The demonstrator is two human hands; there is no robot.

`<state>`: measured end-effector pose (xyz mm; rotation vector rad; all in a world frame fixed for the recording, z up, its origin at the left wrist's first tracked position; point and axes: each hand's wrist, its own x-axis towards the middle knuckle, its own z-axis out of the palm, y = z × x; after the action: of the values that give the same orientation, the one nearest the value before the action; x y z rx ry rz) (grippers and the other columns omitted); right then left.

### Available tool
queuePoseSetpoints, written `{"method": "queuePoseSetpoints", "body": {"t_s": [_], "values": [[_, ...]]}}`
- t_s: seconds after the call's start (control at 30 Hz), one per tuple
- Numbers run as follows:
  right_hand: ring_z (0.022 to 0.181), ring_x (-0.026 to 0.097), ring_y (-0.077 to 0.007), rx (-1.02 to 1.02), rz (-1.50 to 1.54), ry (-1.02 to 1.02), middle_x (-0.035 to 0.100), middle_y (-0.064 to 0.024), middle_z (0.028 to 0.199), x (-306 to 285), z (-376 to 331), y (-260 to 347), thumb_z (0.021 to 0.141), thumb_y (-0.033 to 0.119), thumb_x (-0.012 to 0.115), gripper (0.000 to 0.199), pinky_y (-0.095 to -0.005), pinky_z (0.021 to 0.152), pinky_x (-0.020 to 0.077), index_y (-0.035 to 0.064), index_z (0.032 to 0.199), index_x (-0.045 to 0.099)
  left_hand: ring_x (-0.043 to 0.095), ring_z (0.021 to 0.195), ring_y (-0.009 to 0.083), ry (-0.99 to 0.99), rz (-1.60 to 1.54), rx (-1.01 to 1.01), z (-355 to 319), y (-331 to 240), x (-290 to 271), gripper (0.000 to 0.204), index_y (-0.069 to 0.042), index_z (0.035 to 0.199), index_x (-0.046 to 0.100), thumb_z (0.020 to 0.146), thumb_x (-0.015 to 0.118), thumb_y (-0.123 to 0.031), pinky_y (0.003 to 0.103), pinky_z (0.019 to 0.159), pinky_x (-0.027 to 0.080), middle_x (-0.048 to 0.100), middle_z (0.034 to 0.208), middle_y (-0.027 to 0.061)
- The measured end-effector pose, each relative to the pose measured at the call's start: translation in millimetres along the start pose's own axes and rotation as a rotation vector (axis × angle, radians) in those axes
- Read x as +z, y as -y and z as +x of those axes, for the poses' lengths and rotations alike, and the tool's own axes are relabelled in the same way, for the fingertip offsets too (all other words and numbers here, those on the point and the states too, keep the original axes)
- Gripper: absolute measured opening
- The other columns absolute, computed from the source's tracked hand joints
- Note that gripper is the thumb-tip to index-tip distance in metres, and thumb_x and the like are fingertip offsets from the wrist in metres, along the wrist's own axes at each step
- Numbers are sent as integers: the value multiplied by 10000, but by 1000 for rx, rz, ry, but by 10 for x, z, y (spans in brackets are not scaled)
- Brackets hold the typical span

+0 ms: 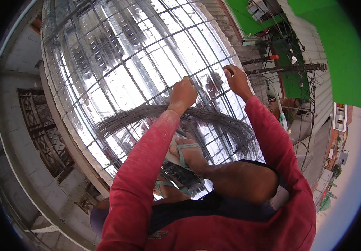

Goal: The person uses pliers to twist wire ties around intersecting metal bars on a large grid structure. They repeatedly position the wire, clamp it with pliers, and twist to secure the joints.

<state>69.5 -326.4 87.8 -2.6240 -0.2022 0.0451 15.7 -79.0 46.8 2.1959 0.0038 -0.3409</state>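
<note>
My left hand [183, 95] is closed in a fist just above a steel reinforcing mesh [124, 60]. Whatever it grips, if anything, is hidden or too thin to make out. Farther right, my right hand [239, 82] has its fingers curled in toward the thumb, close to the outer bars of the mesh. Anything between those fingertips is too small to tell. A loose bundle of thin dark tie wire [136, 118] lies across the mesh under my left wrist, its right end fanning out beneath my right forearm. Shiny corrugated metal decking [155, 69] spreads below the bars.
My sandalled foot [191, 152] stands on the mesh, with my bent knee beside it. Along the right edge the deck drops off toward tangled cables [310, 104] and a pole [287, 69]. A concrete wall with a latticed window opening [46, 125] lies on the left.
</note>
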Motion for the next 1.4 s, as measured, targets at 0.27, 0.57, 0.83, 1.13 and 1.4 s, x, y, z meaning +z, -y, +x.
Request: {"method": "queuePoseSetpoints", "body": {"t_s": [0.27, 0.57, 0.83, 1.13, 1.4], "values": [[1335, 511, -322, -217, -391, 454, 590, -161, 1355, -9, 618, 11, 787, 506, 798, 751, -460, 1113, 395, 80, 1348, 537, 643, 1011, 468, 83, -14, -152, 271, -114, 226, 327, 54, 1108, 602, 930, 506, -203, 522, 917, 504, 664, 1093, 262], [1316, 512, -334, -283, -636, 536, 582, -144, 1339, -95, 783, 225, 645, 622, 851, 969, -554, 1118, 343, 101, 1369, 473, 666, 1015, 449, -1, -211, -275, 293, -255, 374, 327, 71, 1084, 598, 909, 533, -198, 495, 914, 516, 677, 1039, 306], [1269, 545, -378, -182, -586, 553, 619, -189, 1248, -90, 810, 202, 602, 554, 911, 960, -583, 1101, 344, 49, 1275, 449, 668, 977, 368, -161, -853, -631, 218, -424, 853, 264, 65, 1068, 582, 957, 511, -163, 448, 878, 516, 664, 1017, 268], [1226, 571, -337, -207, -594, 519, 643, -159, 1180, -52, 802, 215, 597, 539, 903, 875, -514, 1037, 387, 84, 1222, 494, 649, 1003, 298, -198, -1186, -740, 347, -539, 1149, 255, 25, 1115, 583, 1009, 488, -186, 392, 863, 495, 659, 1087, 199], [1018, 645, -434, -226, -351, 407, 644, -222, 1133, -25, 838, -107, 963, 355, 641, 448, -493, 857, 522, 31, 1245, 517, 647, 893, 243, -200, -1069, -643, 348, -508, 1173, 216, 0, 1101, 593, 1002, 499, -168, 382, 815, 494, 668, 1001, 147]]}}
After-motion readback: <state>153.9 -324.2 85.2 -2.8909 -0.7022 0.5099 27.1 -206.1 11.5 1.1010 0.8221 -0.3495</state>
